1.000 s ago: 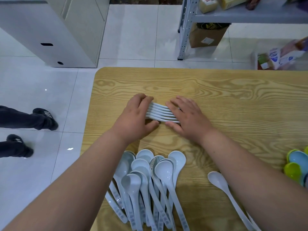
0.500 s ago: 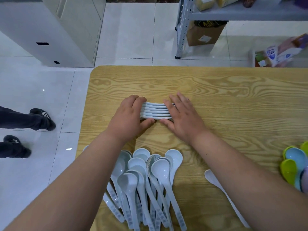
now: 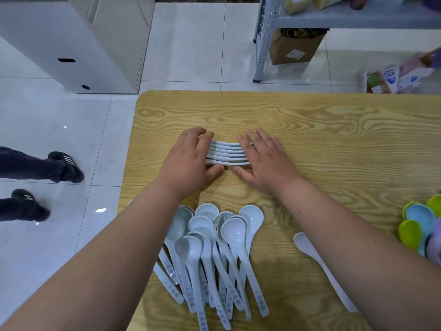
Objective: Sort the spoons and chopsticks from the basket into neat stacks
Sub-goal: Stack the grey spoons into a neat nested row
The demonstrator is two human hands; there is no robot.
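A nested stack of several white spoons (image 3: 228,154) lies on its side across the middle of the wooden table (image 3: 334,130). My left hand (image 3: 188,161) cups the stack's left end, fingers curled over it. My right hand (image 3: 265,161) presses flat against its right end, fingers spread. Only the handles between the hands show. Nearer me lies a loose pile of several white spoons (image 3: 210,247), bowls pointing away from me. One more white spoon (image 3: 317,263) lies alone beside my right forearm.
Coloured plastic spoons (image 3: 422,223), green, blue and purple, sit at the table's right edge. Left of the table a person's legs and dark shoes (image 3: 64,166) stand on the tiled floor. A white cabinet (image 3: 71,39) and a metal shelf (image 3: 334,17) stand beyond the table.
The two hands have stayed on the ends of the spoon stack, squeezing it slightly straighter. The view has shifted a little; the piles have not moved.
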